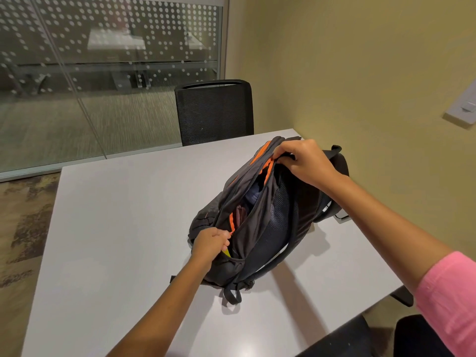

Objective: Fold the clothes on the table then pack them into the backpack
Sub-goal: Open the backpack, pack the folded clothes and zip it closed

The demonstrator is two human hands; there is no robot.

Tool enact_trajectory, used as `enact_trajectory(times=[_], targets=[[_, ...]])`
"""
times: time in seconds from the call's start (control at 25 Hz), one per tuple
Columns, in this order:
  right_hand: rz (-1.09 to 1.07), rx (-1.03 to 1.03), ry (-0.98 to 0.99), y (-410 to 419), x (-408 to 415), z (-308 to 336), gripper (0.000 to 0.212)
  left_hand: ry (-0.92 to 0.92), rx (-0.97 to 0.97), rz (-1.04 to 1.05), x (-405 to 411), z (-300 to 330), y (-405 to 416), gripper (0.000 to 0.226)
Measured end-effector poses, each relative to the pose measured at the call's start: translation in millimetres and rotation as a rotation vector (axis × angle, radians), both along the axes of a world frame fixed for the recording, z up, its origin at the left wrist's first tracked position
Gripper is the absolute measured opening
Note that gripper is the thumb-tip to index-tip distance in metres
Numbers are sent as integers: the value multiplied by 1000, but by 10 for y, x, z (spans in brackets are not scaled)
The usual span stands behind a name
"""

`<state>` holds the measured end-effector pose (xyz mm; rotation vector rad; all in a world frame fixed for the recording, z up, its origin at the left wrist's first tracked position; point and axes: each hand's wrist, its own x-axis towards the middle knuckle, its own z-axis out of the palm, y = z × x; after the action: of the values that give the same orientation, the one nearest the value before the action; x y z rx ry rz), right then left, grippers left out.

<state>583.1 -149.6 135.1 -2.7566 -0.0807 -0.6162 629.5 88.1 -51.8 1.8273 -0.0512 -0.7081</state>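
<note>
A dark grey backpack [260, 222] with orange zipper trim lies on the white table [123, 228], its main compartment gaping upward. Inside I see folded clothes [251, 199], one bluish piece and one reddish piece. My left hand [210, 242] is closed at the near end of the opening, pinching the edge by the zipper. My right hand [301, 161] grips the far top edge of the opening and holds it up. Shoulder straps [273, 264] trail over the near side of the bag.
A black mesh chair [213, 112] stands at the table's far edge, in front of a glass wall with dots. The yellow wall runs close along the table's right side. Another dark chair [422, 336] sits at the near right corner.
</note>
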Motion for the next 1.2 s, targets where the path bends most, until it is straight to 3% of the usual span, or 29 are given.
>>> enact_trajectory(times=[0.36,0.56,0.8,1.0,1.2], targets=[[-18,-52,14,-6,-197,38,16,-188,-78,136,-44,445,99,20],[-81,-103,58,120,-187,-5,23,-319,-29,169,21,574,200,21],[215,-522,70,633,-222,-182,23,-216,12,195,90,448,407,23],[272,-726,122,810,-119,-281,12,-211,13,139,155,400,517,21],[372,-698,-13,933,64,-326,7,-372,204,-141,209,343,712,18]])
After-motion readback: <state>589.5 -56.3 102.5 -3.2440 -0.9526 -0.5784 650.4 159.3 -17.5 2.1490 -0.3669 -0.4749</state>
